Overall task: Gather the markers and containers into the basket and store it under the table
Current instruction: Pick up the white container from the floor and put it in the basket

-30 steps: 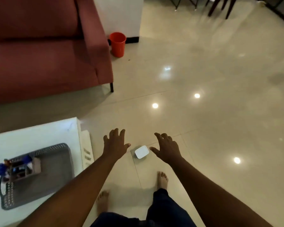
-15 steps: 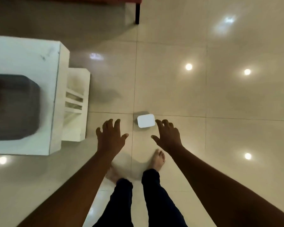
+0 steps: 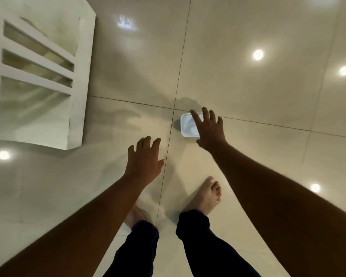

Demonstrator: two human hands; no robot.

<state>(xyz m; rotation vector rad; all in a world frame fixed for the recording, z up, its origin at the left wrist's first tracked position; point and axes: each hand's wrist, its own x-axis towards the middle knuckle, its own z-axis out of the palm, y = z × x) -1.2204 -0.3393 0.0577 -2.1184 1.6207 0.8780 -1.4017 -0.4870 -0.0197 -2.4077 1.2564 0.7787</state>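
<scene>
Right hand (image 3: 210, 130) now over the white container (image 3: 188, 124), half hiding it, fingers spread; left hand (image 3: 144, 162) spread, empty.

container (image 3: 188, 125) on floor (image 3: 248, 100), right of table (image 3: 76, 80), under right hand (image 3: 210, 130).

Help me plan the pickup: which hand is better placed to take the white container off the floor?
Right. The right hand is spread directly over the container, its fingers overlapping it. The left hand hovers open, nearer the feet and clear of it.
</scene>
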